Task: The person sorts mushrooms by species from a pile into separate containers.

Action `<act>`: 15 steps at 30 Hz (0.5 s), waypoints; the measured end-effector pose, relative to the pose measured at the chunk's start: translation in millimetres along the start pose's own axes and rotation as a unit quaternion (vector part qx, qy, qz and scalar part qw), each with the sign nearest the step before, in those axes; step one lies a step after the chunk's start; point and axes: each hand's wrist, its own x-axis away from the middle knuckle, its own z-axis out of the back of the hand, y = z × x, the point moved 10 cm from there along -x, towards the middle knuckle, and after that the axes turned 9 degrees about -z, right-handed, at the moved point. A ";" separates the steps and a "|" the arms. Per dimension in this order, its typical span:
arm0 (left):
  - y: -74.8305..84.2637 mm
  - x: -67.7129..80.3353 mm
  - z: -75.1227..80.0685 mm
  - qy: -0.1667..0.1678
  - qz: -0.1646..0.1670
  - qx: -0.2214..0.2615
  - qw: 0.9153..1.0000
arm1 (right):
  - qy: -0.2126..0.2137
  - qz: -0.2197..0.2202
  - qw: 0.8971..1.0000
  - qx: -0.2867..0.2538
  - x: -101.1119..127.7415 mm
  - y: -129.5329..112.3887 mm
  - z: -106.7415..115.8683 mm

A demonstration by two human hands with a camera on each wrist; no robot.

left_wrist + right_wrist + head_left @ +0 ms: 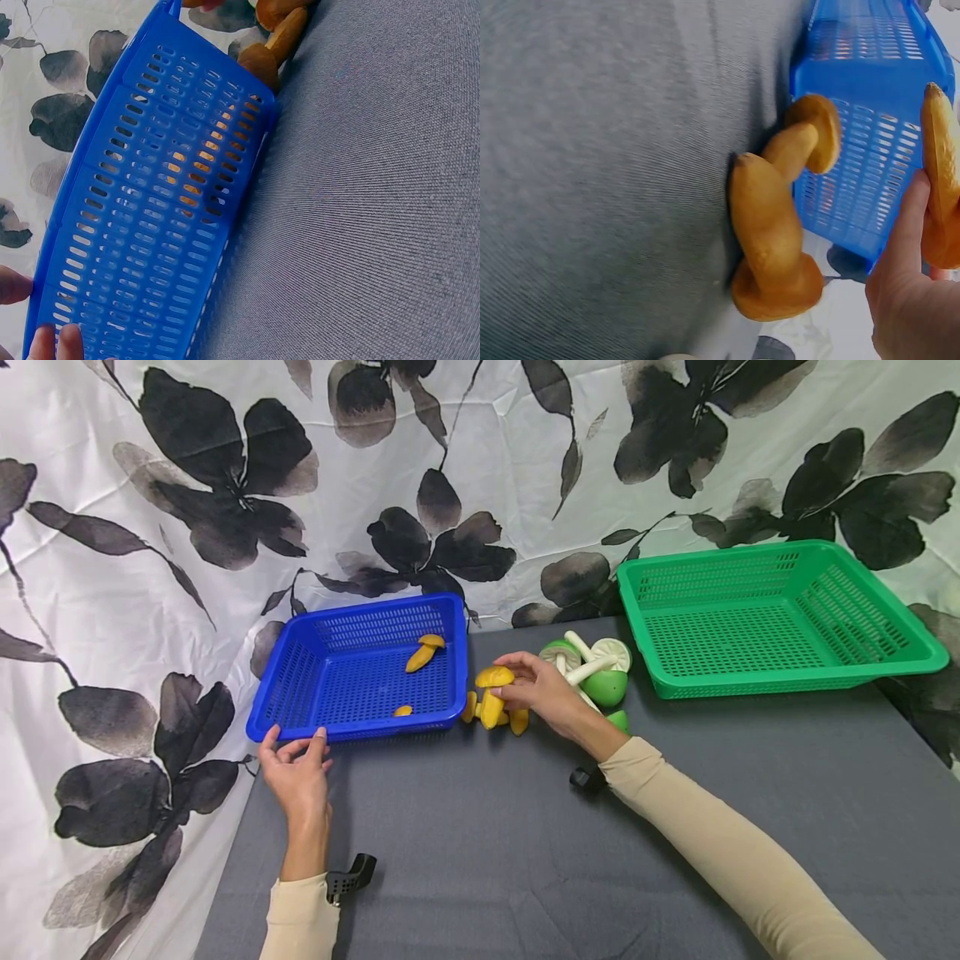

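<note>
My right hand pinches a yellow toy mushroom upright just off the right wall of the blue basket. In the right wrist view that mushroom shows at the frame's right edge against my fingers. Two more yellow mushrooms lie on the grey table beside the basket wall. My left hand holds the basket's near rim at its left end, and its fingertips lie on the perforated wall. Inside the basket lie a yellow mushroom and a small yellow piece.
A few green and white toy mushrooms lie in a cluster just behind my right hand. A green basket stands at the back right with nothing visible in it. A floral cloth hangs behind and drapes past the table's left edge.
</note>
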 end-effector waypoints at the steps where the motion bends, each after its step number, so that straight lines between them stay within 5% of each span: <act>1: -0.1 -0.1 0.1 0.000 0.000 0.000 1.000 | 0.000 -0.001 1.000 -0.005 -0.4 -1.2 0.5; 15: -0.8 0.3 0.6 0.003 -0.010 0.003 1.000 | 0.016 -0.022 0.999 -0.041 -6.8 -22.1 7.6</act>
